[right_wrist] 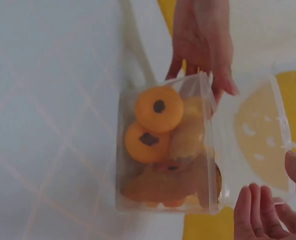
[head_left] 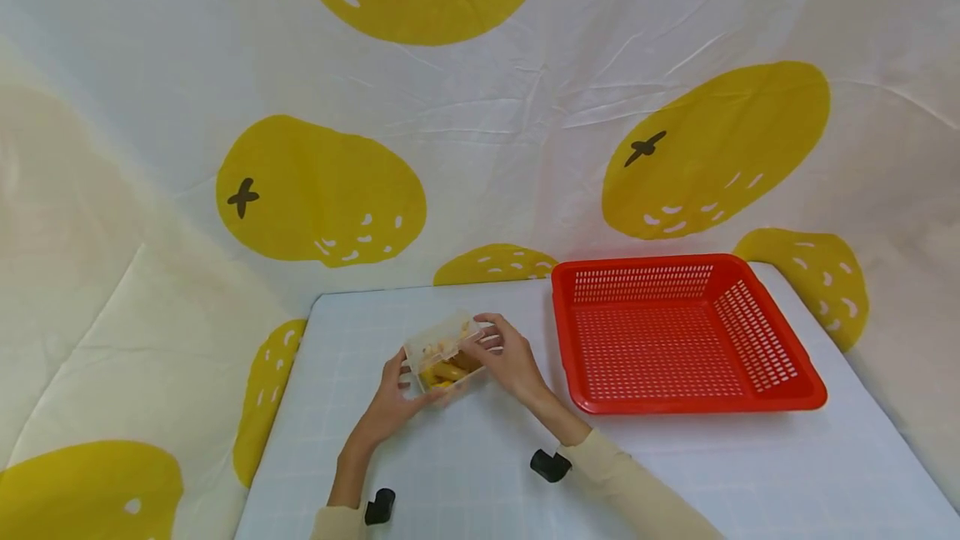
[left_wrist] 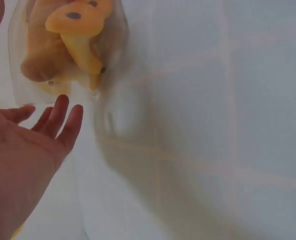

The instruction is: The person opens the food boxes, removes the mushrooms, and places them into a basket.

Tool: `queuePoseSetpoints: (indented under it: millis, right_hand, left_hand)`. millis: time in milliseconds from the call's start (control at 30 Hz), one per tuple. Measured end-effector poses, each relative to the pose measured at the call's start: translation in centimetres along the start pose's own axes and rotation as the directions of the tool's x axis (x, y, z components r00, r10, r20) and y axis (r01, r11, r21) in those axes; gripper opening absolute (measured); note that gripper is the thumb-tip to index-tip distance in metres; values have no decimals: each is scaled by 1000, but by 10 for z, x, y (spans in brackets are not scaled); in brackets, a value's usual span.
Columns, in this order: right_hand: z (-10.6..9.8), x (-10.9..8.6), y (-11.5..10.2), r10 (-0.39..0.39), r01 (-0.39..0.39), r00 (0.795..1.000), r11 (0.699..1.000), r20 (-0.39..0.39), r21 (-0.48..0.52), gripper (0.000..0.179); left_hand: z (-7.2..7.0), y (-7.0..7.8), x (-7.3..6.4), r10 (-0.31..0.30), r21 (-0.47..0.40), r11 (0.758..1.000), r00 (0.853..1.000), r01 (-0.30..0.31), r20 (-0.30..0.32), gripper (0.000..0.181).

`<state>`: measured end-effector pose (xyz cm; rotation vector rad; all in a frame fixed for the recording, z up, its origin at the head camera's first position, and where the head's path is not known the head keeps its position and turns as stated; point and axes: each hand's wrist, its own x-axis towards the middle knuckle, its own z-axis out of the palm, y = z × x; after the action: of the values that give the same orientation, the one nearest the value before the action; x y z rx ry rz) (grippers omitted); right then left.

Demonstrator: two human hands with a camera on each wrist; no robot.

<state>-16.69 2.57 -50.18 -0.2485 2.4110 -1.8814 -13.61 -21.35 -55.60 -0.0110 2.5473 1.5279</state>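
Note:
A clear plastic box (head_left: pixel 442 359) filled with orange round sweets (right_wrist: pixel 155 125) sits on the pale blue table (head_left: pixel 465 473), its hinged lid (right_wrist: pixel 253 130) swung open. My left hand (head_left: pixel 399 375) holds the box's left side, thumb on one face and straight fingers (left_wrist: pixel 58 117) on the other. My right hand (head_left: pixel 486 345) is at the box's right and pinches the open lid's edge between thumb and fingers (right_wrist: pixel 260 212). In the right wrist view the left hand (right_wrist: pixel 203 47) shows behind the box (right_wrist: pixel 163 150). The left wrist view shows the box (left_wrist: pixel 63 45) close above my palm.
A red perforated basket (head_left: pixel 750 332) with nothing in it stands on the table's right half, a hand's width from the right hand. White cloth with yellow fruit prints (head_left: pixel 322 190) hangs behind and around the table. Black wrist mounts (head_left: pixel 550 465) sit on both forearms.

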Motion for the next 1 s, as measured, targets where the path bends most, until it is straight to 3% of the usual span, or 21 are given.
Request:
queuePoseSetpoints:
  millis: [133, 233, 433, 533, 633, 1000]
  right_hand:
    - [-2, 8, 0, -103, 104, 995, 993, 13, -53, 42]
    - [-3, 14, -1, -164, 166, 986, 982, 29, -89, 39]
    - [-3, 26, -7, -199, 203, 979, 970, 43, -133, 36]
    - [-3, 33, -11, -213, 216, 976, 964, 34, -157, 33]
    - [-4, 40, -16, -223, 225, 974, 958, 30, -176, 33]
    - [-3, 67, -29, -195, 212, 977, 949, 91, -234, 33]
  left_hand:
    - [-1, 5, 3, 36, -27, 999, 996, -38, -87, 73]
    - [1, 9, 5, 47, -35, 998, 983, -55, -178, 58]
    - [11, 17, 7, -16, -90, 996, 936, -17, -352, 40]
    - [14, 22, 8, -56, -131, 991, 913, 3, -405, 36]
    - [16, 27, 9, -91, -166, 986, 902, 22, -423, 34]
    - [15, 33, 4, -188, -221, 970, 888, 102, -420, 33]
